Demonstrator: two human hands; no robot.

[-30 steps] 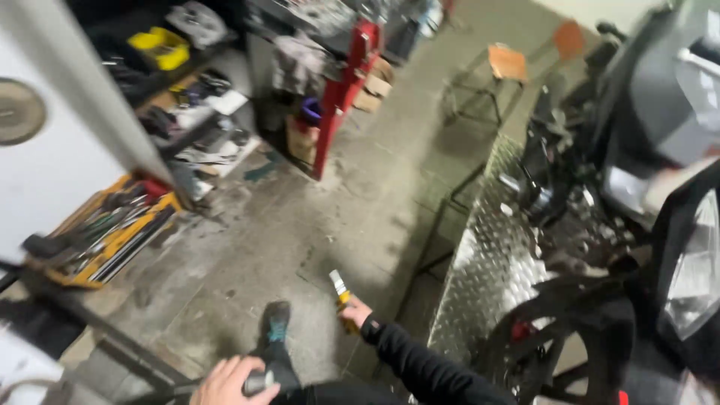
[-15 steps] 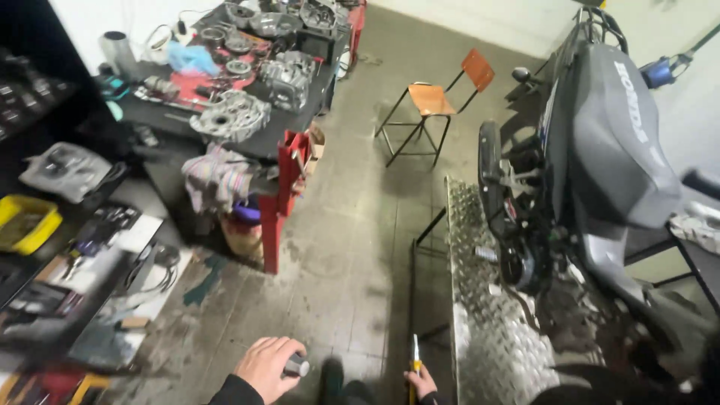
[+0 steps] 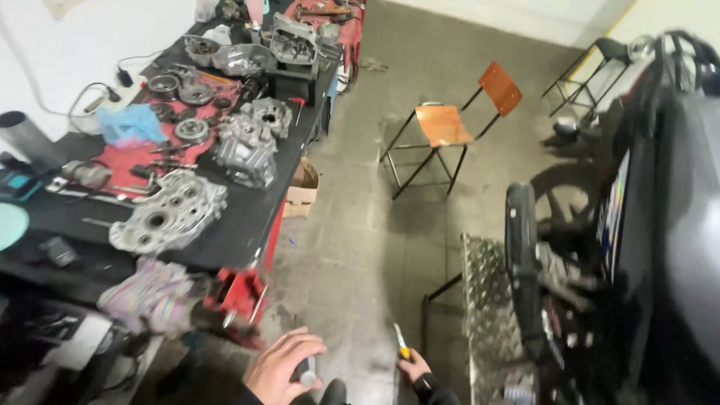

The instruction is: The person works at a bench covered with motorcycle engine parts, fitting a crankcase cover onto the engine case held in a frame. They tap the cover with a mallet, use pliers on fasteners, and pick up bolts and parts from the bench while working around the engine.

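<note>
My left hand (image 3: 279, 367) is at the bottom middle, fingers curled around a small grey cylindrical part (image 3: 307, 371). To its right my right hand (image 3: 415, 369), in a dark sleeve, grips a screwdriver (image 3: 400, 343) with a yellow handle, its shaft pointing up and away from me. Both hands hover over the grey tiled floor (image 3: 360, 232). A black motorcycle (image 3: 637, 240) stands on a checker-plate lift (image 3: 487, 307) just right of my right hand.
A black workbench (image 3: 247, 217) on the left carries several engine cases, gears and tools on red mats. A red vise or stand (image 3: 240, 296) and a rag (image 3: 146, 292) sit at its near end. An orange chair (image 3: 457, 120) stands ahead, a cardboard box (image 3: 301, 187) by the bench.
The view has swung up and left, from shelves and floor to the workbench. Both hands stayed low in frame, still holding the small part and the screwdriver.
</note>
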